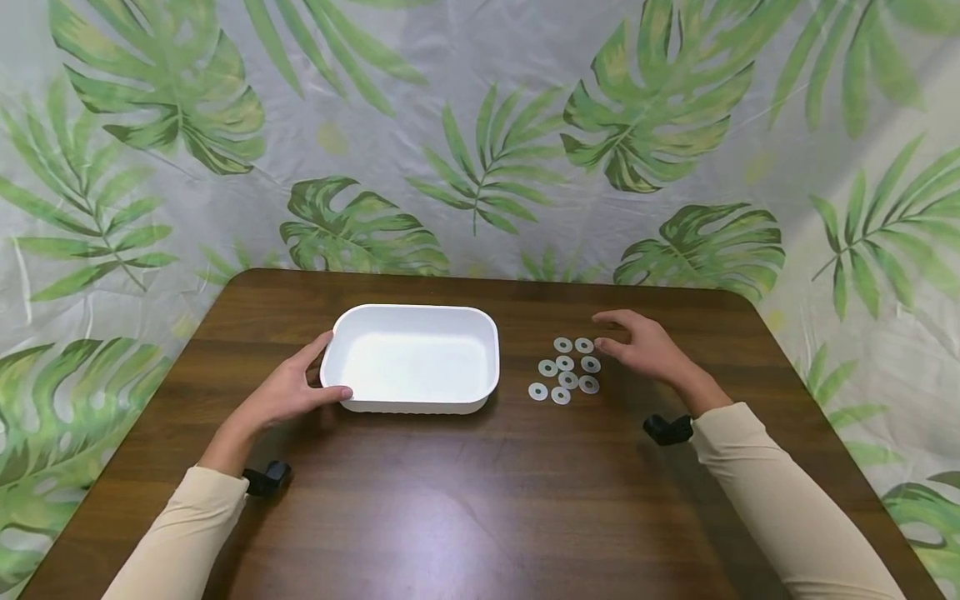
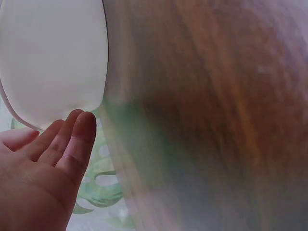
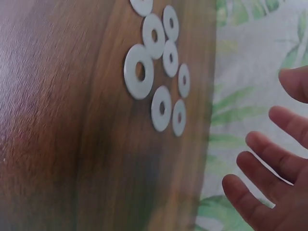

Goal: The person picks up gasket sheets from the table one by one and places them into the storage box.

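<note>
At the left of the table stands a white rectangular tray [image 1: 416,367] with rounded corners. My left hand [image 1: 288,390] holds its left end, the thumb at the near rim and the fingers along the left side. In the left wrist view, the fingertips meet the wall of the tray [image 2: 53,53]. Several flat light-grey washers [image 1: 567,380] lie in a loose cluster right of the tray. Just beyond their right side hovers my right hand [image 1: 647,346], thumb and fingers spread apart with nothing between them. The right wrist view shows the fingers apart from the washers [image 3: 161,109].
The dark brown wooden table [image 1: 465,492] has a glossy reflection near its front. Behind it hangs a pale cloth [image 1: 517,50] printed with green leaves. Each wrist carries a black camera mount [image 1: 666,429], below the beige sleeve cuffs [image 1: 731,429].
</note>
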{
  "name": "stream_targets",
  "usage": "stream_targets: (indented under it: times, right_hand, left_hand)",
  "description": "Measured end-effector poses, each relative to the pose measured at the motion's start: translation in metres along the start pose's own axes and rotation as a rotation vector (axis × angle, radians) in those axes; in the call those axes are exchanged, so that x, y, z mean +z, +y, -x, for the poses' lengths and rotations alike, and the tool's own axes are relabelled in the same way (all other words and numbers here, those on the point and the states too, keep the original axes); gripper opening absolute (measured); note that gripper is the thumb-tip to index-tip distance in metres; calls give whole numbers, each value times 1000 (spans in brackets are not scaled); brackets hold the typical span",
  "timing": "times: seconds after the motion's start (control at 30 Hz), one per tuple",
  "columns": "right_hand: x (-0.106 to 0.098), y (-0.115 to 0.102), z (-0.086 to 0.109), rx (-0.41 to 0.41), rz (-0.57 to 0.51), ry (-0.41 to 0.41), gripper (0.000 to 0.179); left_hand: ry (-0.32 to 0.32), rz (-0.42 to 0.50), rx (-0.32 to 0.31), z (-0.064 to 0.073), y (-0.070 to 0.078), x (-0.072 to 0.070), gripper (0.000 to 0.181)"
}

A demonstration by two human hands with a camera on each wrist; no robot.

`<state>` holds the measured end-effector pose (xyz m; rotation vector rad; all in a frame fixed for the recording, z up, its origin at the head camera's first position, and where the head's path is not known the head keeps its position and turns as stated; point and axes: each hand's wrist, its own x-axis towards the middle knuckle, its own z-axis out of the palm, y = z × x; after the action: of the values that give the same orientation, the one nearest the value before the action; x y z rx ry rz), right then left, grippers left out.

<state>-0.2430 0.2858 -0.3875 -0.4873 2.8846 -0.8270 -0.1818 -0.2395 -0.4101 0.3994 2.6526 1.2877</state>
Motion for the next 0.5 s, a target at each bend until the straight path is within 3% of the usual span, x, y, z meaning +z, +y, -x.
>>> stream_targets:
  times: [0.5]
  right_hand:
    - [-3, 22, -3, 58, -241, -38, 46]
  left_hand:
    - [3, 28, 9, -5, -8, 3, 103]
